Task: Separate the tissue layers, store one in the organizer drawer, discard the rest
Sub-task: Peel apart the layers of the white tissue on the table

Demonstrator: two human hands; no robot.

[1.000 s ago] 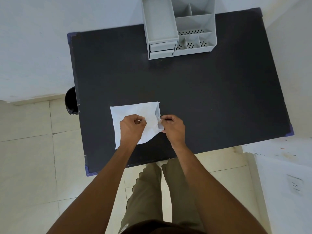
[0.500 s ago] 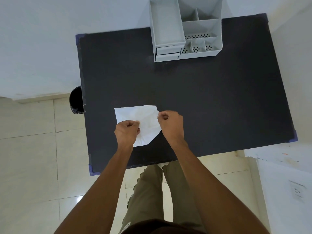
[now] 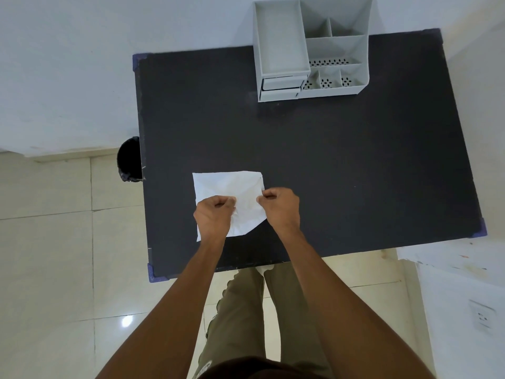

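Both hands closed in loose fists over white tissue (image 3: 229,187) on dark tabletop (image 3: 355,165). Left hand (image 3: 214,213) pinching tissue at its near-middle, paper bunched at fingertips; right hand (image 3: 279,205) pinching tissue's right edge. Tissue flat under and beyond left hand, far left corner free, near right corner cut off diagonally between the wrists. Versus half a second ago: hands about as close together, same grips held, right hand's pinch now slightly nearer along the edge; no visible layer split yet. Versus one second ago: folded-up right flap of tissue now flattened. Grey organizer (image 3: 311,50) far ahead and right of right hand, both drawers (image 3: 281,87) closed at its front left. Black bin (image 3: 129,160) on floor, ahead-left of left hand, beside tabletop edge.
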